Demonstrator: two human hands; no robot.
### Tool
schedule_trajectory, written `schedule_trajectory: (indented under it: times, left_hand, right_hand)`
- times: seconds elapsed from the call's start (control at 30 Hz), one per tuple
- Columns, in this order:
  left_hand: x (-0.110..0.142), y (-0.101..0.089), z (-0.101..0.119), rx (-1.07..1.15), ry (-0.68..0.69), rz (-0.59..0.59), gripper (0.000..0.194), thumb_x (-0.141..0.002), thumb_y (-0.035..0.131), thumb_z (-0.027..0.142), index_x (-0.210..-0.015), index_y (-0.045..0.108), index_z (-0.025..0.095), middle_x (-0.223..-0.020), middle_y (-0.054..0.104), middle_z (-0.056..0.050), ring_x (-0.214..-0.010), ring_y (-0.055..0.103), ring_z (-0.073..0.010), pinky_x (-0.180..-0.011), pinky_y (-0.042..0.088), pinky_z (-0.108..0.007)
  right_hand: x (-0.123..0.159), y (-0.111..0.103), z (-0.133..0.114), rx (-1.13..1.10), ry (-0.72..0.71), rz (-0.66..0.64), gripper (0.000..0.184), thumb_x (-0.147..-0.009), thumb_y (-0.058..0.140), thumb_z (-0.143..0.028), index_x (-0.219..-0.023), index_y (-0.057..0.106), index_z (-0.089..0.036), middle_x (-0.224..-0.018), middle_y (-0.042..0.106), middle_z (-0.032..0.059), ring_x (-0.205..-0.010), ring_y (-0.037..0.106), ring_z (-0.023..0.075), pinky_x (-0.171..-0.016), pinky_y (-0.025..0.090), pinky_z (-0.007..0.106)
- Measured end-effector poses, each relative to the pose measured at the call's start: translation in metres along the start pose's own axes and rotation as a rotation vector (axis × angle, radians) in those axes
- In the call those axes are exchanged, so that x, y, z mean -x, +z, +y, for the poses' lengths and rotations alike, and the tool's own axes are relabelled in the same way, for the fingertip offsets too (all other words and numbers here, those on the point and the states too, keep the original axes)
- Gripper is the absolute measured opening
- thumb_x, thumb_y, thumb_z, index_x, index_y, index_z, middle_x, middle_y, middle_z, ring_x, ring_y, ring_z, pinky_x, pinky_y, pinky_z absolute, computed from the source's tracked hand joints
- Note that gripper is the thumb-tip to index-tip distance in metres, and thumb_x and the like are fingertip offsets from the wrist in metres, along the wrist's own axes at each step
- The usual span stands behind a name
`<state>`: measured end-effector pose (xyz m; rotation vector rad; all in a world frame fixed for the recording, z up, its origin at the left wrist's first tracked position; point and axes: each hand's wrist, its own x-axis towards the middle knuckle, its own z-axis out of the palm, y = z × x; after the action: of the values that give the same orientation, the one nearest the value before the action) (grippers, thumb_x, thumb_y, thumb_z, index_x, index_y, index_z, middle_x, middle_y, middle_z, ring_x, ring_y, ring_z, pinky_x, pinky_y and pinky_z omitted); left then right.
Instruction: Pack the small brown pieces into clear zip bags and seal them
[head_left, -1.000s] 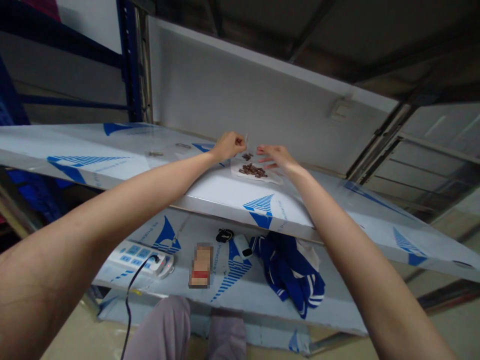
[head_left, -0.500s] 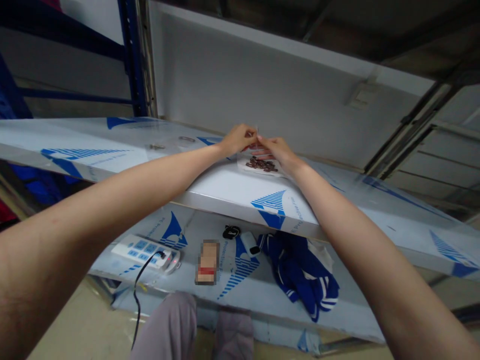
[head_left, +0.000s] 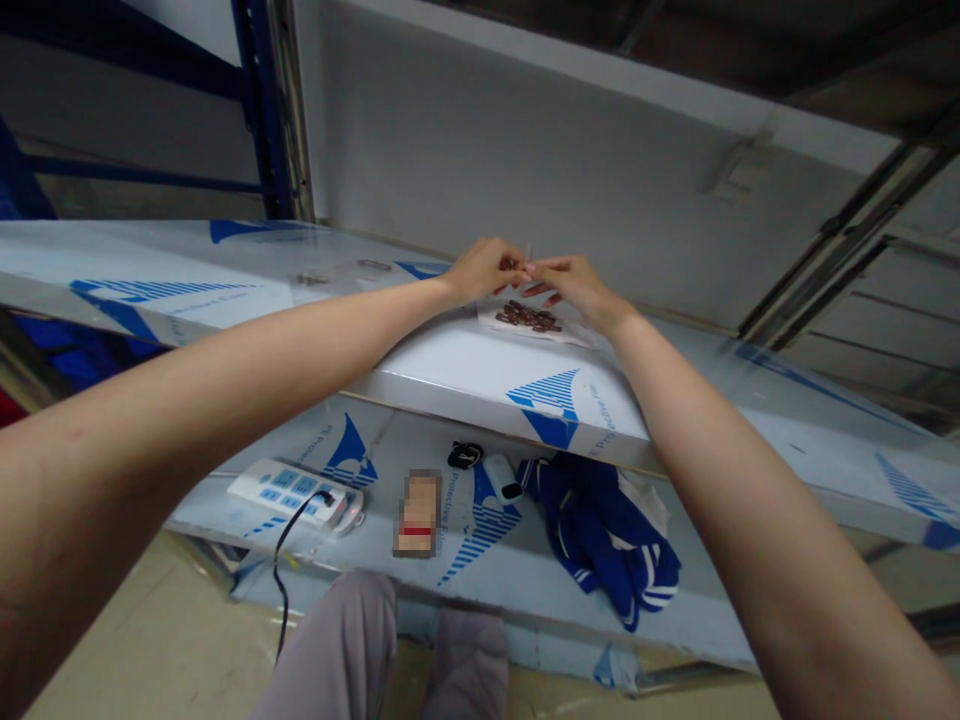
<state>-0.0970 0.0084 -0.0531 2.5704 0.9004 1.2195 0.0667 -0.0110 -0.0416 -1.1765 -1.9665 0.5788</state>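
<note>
My left hand (head_left: 486, 270) and my right hand (head_left: 576, 287) meet at the fingertips above the upper shelf. Thumb and fingers of the left are pinched together; what they hold is too small to make out. The right thumb and forefinger also close at that spot, while its other fingers stretch out loosely below. A thin, pale, see-through strip (head_left: 529, 250) stands up at the fingertips, and I cannot tell which hand has it. Just beneath lies a pile of small brown loop-shaped pieces (head_left: 528, 317) on a white sheet or bag (head_left: 574, 334).
Small metal-looking pieces (head_left: 311, 279) and a loop-shaped piece (head_left: 373, 266) lie left on the film-covered upper shelf (head_left: 450, 375). Below are a power strip (head_left: 296, 493) with a black cable, a blurred-out item (head_left: 418, 512), a black coiled item (head_left: 465, 455), a white device (head_left: 502, 478) and blue cloth (head_left: 600, 530).
Both hands have shifted slightly, and the right fingers are more spread beneath the pinch. The brown pile shows more plainly. The camera view has tilted a little.
</note>
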Motion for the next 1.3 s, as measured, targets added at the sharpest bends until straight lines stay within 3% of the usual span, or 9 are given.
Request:
schedule_trajectory:
  times: [0.23, 0.43, 0.7, 0.9, 1.1, 1.17, 1.3]
  left_hand:
    - [-0.002, 0.000, -0.001, 0.157, 0.003, -0.034, 0.019, -0.079, 0.054, 0.025, -0.066, 0.058, 0.012, -0.041, 0.042, 0.006, -0.039, 0.036, -0.0052, -0.047, 0.027, -0.020]
    - [-0.002, 0.002, 0.004, 0.168, -0.058, -0.032, 0.022, -0.080, 0.051, 0.026, -0.065, 0.057, 0.012, -0.044, 0.044, 0.004, -0.041, 0.038, -0.0059, -0.049, 0.030, -0.021]
    - [-0.004, -0.005, 0.003, -0.008, -0.129, 0.150, 0.016, -0.071, 0.051, 0.017, -0.060, 0.058, 0.009, -0.053, 0.048, -0.001, -0.061, 0.049, -0.0119, -0.061, 0.036, -0.024]
    - [0.001, -0.001, 0.019, 0.033, -0.053, 0.054, 0.019, -0.073, 0.052, 0.024, -0.061, 0.057, 0.010, -0.050, 0.047, 0.001, -0.055, 0.044, -0.0101, -0.057, 0.033, -0.024]
    - [0.003, -0.001, 0.019, 0.026, -0.062, 0.023, 0.020, -0.073, 0.051, 0.024, -0.060, 0.056, 0.011, -0.051, 0.047, 0.000, -0.058, 0.046, -0.0112, -0.057, 0.033, -0.024]
    - [0.000, 0.000, 0.011, 0.015, -0.077, 0.058, 0.020, -0.075, 0.049, 0.025, -0.062, 0.057, 0.011, -0.057, 0.051, -0.001, -0.064, 0.050, -0.0137, -0.061, 0.035, -0.024]
    - [-0.009, 0.005, -0.013, 0.058, -0.079, 0.259, 0.014, -0.077, 0.049, 0.024, -0.080, 0.058, 0.014, -0.082, 0.059, -0.005, -0.087, 0.053, -0.0178, -0.074, 0.038, -0.025]
  right_hand:
    - [0.000, -0.003, -0.003, 0.041, -0.045, 0.025, 0.032, -0.078, 0.056, -0.046, -0.090, 0.064, -0.017, -0.085, 0.069, 0.0080, -0.080, 0.064, 0.0173, -0.062, 0.045, 0.024]
    - [-0.004, -0.004, 0.000, 0.127, -0.092, 0.060, 0.026, -0.080, 0.052, -0.038, -0.086, 0.065, -0.015, -0.080, 0.068, 0.0084, -0.072, 0.065, 0.0168, -0.059, 0.047, 0.024]
    - [-0.001, -0.010, 0.008, 0.196, -0.027, 0.141, 0.025, -0.077, 0.054, -0.033, -0.084, 0.066, -0.013, -0.084, 0.068, 0.0111, -0.062, 0.064, 0.0170, -0.059, 0.049, 0.028]
    - [0.003, -0.002, 0.000, 0.036, -0.025, 0.033, 0.035, -0.079, 0.053, -0.039, -0.106, 0.060, -0.018, -0.093, 0.067, 0.0078, -0.068, 0.065, 0.0154, -0.057, 0.049, 0.023]
    - [0.002, 0.001, -0.002, -0.009, -0.001, 0.043, 0.035, -0.075, 0.061, -0.034, -0.105, 0.059, -0.017, -0.089, 0.067, 0.0083, -0.069, 0.064, 0.0146, -0.062, 0.051, 0.024]
    - [0.000, 0.001, 0.000, -0.024, 0.013, 0.072, 0.033, -0.075, 0.061, -0.031, -0.104, 0.059, -0.017, -0.088, 0.067, 0.0083, -0.069, 0.064, 0.0144, -0.064, 0.052, 0.025]
    - [-0.004, -0.003, 0.002, -0.073, 0.012, 0.179, 0.030, -0.077, 0.058, -0.028, -0.105, 0.059, -0.016, -0.092, 0.067, 0.0084, -0.074, 0.063, 0.0144, -0.069, 0.052, 0.027]
